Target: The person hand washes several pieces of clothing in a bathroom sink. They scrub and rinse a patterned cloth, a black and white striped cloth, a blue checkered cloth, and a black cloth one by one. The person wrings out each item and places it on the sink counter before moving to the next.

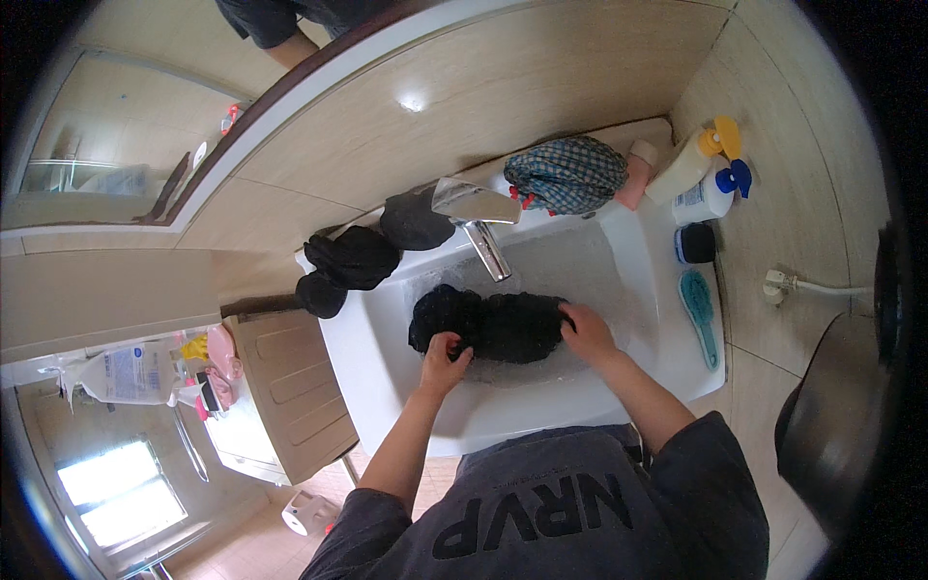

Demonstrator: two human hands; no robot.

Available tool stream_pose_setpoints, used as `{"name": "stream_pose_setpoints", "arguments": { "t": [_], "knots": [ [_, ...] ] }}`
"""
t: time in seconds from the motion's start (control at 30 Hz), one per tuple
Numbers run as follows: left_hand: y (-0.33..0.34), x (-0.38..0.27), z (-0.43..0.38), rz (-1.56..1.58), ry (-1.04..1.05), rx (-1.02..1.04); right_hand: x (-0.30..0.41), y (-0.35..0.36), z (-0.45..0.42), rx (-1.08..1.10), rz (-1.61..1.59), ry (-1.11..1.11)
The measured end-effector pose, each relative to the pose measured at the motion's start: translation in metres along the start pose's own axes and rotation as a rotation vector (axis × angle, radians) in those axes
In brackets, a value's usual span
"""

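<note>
A wet black cloth garment [511, 326] lies bunched in the white washbasin [449, 417], partly in cloudy, soapy-looking water [565, 257]. My left hand [446, 362] pinches its near edge on the left between thumb and fingers. At the garment's right end, my right hand [586, 335] grips the edge, with the fingertips partly hidden by fabric. The chrome faucet [487, 243] reaches over the basin just beyond the garment. Which kind of garment it is, I cannot tell.
Dark bundled cloths [355, 257] sit on the basin's left back rim. A checked cloth bundle [569, 174] rests right of the faucet. Pump bottles [702, 192], a dark scrubber [694, 243] and a teal brush [697, 315] line the right rim. A cabinet [290, 391] adjoins the left side.
</note>
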State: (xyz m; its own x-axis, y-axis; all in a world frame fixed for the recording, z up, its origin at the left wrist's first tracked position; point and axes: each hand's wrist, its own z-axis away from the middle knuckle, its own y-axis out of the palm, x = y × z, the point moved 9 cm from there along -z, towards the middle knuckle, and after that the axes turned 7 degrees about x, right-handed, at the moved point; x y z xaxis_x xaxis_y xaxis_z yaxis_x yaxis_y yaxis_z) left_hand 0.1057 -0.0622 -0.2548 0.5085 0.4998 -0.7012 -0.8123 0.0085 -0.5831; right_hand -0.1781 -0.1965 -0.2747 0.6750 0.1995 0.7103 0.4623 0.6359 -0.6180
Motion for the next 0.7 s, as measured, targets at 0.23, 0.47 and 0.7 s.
{"name": "stream_pose_setpoints", "arguments": {
  "t": [0.23, 0.47, 0.7],
  "knots": [
    [0.005, 0.004, -0.013, -0.507, -0.212, -0.019, -0.004, 0.048, -0.033, 0.199, 0.062, 0.157],
    [-0.089, -0.040, 0.024, -0.271, 0.022, -0.004, 0.062, -0.030, -0.019, 0.429, -0.226, 0.017],
    [-0.066, -0.058, 0.061, 0.198, -0.386, 0.432, 0.080, -0.040, -0.002, 0.568, 0.444, -0.098]
  ]
}}
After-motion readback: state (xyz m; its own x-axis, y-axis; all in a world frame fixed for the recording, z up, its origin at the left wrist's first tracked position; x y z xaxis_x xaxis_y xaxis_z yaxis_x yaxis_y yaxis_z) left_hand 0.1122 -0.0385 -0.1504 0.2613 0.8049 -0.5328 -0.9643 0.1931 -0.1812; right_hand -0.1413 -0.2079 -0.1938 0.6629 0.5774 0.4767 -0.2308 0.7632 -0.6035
